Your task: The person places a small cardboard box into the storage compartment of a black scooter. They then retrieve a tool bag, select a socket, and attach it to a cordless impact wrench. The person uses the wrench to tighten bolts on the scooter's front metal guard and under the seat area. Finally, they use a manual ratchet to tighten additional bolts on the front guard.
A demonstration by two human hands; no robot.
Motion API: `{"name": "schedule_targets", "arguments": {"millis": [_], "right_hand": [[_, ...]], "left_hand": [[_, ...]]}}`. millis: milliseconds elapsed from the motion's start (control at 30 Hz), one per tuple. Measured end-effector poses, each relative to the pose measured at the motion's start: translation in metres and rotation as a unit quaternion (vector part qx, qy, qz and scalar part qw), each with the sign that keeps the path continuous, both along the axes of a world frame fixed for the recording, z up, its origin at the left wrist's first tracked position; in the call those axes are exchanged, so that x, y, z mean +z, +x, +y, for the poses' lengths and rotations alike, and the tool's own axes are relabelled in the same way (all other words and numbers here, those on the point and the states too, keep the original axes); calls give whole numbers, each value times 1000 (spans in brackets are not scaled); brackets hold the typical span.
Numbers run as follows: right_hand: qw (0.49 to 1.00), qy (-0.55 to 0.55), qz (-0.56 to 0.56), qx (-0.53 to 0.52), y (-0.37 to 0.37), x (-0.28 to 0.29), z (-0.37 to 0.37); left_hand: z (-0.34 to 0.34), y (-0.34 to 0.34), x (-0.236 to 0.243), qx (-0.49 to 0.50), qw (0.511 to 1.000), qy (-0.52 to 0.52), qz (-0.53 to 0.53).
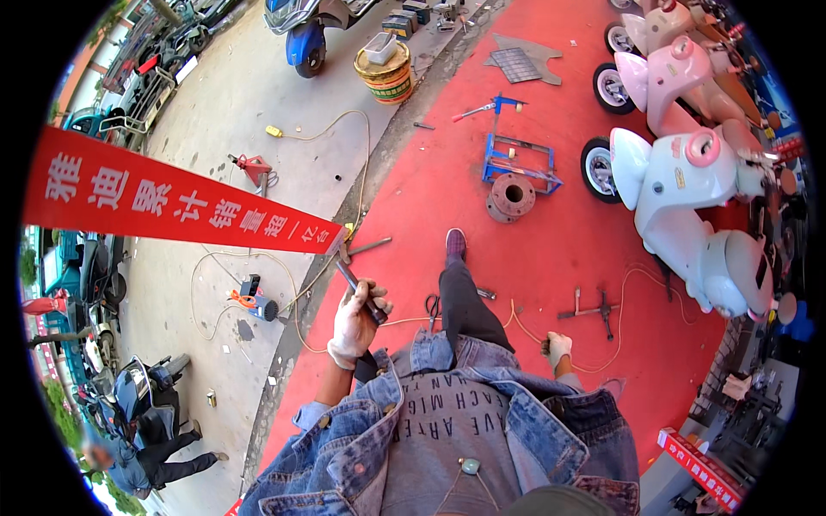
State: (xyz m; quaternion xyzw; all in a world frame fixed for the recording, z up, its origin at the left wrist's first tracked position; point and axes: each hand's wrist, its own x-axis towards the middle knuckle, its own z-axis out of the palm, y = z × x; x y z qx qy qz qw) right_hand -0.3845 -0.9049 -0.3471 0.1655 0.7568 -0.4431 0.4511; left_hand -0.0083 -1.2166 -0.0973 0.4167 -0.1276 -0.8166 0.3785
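Observation:
My left hand (354,322), in a pale work glove, is closed around a dark, long-handled tool (354,279). Its far end overlaps the tip of the red banner, so I cannot tell what kind of tool it is. Beyond that tip a dark rod (372,245) shows against the red mat. My right hand (557,347), also gloved, hangs out to the right with its fingers curled; the palm is hidden. Nearest to it on the mat lies a dark cross-shaped wrench (605,315). Scissors with black handles (432,306) lie beside my forward leg.
A blue metal frame (522,159) and a rusty flanged hub (513,196) lie ahead. Parked scooters (680,176) line the right. Yellow hose (297,318) trails over the ground by a blue motor-like device (262,308). The red banner (172,191) crosses at left; another person (151,456) is lower left.

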Motion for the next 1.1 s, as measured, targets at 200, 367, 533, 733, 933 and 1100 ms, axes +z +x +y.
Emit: {"name": "schedule_targets", "arguments": {"millis": [200, 367, 533, 733, 933, 1100], "right_hand": [[983, 1, 86, 164, -94, 32, -337], [952, -116, 144, 245, -166, 80, -641], [943, -114, 199, 242, -235, 54, -854], [918, 80, 119, 369, -292, -9, -971], [730, 240, 256, 586, -392, -33, -1176], [555, 199, 377, 715, -485, -96, -1472]], "left_hand": [[-213, -66, 18, 150, 982, 111, -1], [-364, -74, 17, 186, 977, 103, -15], [-536, -82, -44, 264, 957, 121, -3], [-747, -182, -38, 135, 984, 109, -36], [-914, -293, -86, 105, 984, 57, -129], [-1031, -406, -189, 180, 968, 148, -91]]}}
